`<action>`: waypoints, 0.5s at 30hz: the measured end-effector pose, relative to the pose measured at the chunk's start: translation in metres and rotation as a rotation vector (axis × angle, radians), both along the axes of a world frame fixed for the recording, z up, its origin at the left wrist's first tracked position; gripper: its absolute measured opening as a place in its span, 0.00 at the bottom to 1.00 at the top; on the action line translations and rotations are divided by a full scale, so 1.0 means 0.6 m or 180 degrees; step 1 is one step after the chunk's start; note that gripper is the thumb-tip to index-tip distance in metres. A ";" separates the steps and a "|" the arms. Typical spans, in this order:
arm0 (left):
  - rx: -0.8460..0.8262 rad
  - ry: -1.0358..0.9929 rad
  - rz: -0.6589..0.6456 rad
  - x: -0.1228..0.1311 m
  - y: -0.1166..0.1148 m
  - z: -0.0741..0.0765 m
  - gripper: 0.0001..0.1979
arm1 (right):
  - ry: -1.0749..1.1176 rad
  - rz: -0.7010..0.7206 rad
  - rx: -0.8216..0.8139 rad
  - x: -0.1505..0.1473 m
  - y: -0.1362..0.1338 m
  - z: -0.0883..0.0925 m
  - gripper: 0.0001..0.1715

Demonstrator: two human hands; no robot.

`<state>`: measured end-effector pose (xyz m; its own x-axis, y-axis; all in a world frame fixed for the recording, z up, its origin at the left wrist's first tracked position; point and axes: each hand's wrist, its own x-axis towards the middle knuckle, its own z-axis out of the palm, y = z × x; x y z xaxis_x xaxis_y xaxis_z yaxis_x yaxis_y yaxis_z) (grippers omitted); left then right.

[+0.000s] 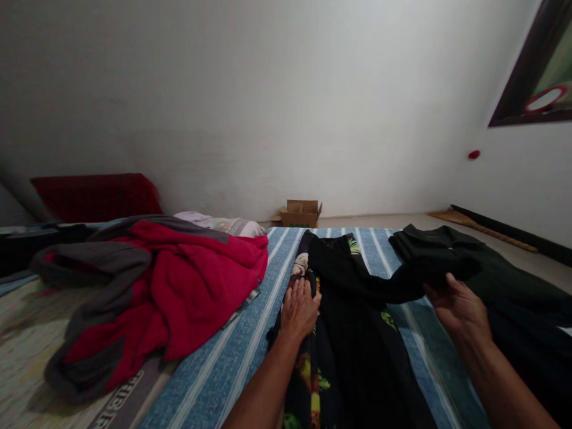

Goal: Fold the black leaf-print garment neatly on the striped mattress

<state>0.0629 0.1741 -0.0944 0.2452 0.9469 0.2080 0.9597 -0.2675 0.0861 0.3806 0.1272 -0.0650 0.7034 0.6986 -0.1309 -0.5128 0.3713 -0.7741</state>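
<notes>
Holding a long black cloth sleeve (397, 288) near its outer end, the right hand (460, 310) appears closed on it, though the dark fabric hides some of the fingers. The sleeve stretches rightward from a black garment with a colourful plant print (353, 357), which lies on a blue-and-white striped cloth (214, 369), its long axis running near to far. Nearer the garment's body, the left hand (300, 307) rests flat on the printed left edge, fingers extended, gripping nothing.
</notes>
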 end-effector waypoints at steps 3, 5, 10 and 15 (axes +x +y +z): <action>0.0049 0.0071 -0.0015 0.000 0.001 -0.002 0.26 | 0.0189 0.0148 0.0058 0.002 -0.027 -0.002 0.08; 0.0087 0.0153 -0.0019 -0.001 0.003 -0.006 0.25 | 0.0240 0.0138 -0.0027 -0.001 -0.044 -0.003 0.10; 0.0036 0.0225 -0.0004 -0.002 0.008 -0.014 0.28 | -0.0831 0.0016 -0.1299 0.001 -0.086 -0.023 0.17; -0.0098 0.0174 -0.0018 -0.002 0.006 -0.010 0.28 | -0.3989 0.0882 -0.2761 -0.005 -0.121 -0.035 0.18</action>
